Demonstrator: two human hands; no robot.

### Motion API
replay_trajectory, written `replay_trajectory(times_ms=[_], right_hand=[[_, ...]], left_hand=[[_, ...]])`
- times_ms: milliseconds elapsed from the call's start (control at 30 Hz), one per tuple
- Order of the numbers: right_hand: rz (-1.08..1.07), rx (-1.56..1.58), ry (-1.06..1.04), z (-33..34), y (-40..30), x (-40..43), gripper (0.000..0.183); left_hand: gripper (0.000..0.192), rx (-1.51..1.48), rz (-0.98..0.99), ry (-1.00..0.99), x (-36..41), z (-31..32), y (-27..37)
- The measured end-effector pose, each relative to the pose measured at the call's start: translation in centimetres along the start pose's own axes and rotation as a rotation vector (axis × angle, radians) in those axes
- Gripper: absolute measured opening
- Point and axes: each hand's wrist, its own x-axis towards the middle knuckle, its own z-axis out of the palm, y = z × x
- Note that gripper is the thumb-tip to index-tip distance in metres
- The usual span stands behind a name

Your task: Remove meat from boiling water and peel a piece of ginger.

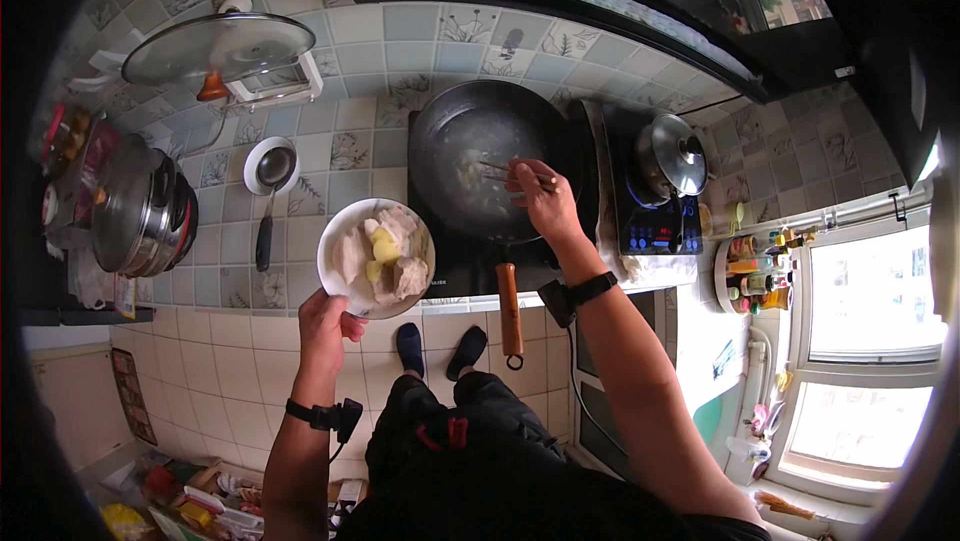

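Observation:
My left hand (330, 320) grips the near rim of a white plate (327, 265) that bears pale chunks of food, perhaps meat, with yellow pieces (384, 248) among them. In my right hand (538, 192) is a pair of chopsticks (499, 172), their tips inside a large black wok (502, 106). Small pale bits of food (472, 172) lie near the tips in the wok, in what looks like cloudy liquid. The wok's wooden handle (510, 308) points towards me over the counter's edge. The plate is left of the wok, close to its side.
A ladle (274, 170) rests in a white bowl (249, 158) at the left, near a lidded steel pot (135, 218). Right of the wok, a glass-lidded saucepan (660, 158) sits on an induction cooker (637, 233). A glass lid (217, 50) hangs at the upper left.

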Motion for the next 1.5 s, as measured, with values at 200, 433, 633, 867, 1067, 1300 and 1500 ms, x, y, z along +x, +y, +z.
replay_trajectory(times_ms=[200, 433, 633, 867, 1067, 1300, 1500], right_hand=[[-0.111, -0.128, 0.252, -2.1, 0.7, 2.5, 0.032], [0.000, -0.065, 0.111, -1.4, 1.8, 2.9, 0.034], [0.075, 0.042, -0.045, -0.4, 0.1, 0.5, 0.037], [0.136, 0.124, -0.099, 0.0, -1.3, -1.0, 0.038], [-0.049, -0.062, 0.167, -1.8, -0.3, -0.6, 0.028], [-0.254, -0.476, 0.278, -1.3, 1.5, -1.4, 0.021], [-0.006, -0.134, -0.023, 0.2, -1.1, -4.4, 0.024]], left_hand=[[0.030, -0.012, 0.008, -0.014, 0.2, 0.0, -0.1], [0.030, -0.016, -0.004, -0.002, 0.6, -0.2, -0.4], [0.029, -0.012, -0.007, -0.007, 0.5, 0.1, -0.1], [0.029, -0.006, -0.001, -0.013, 0.4, -0.1, -0.2], [0.031, -0.014, 0.023, -0.029, 0.2, -0.6, -0.3], [0.030, -0.003, 0.017, -0.012, 0.1, -0.4, -0.2], [0.030, -0.014, 0.015, -0.010, 0.0, -0.3, 0.0]])
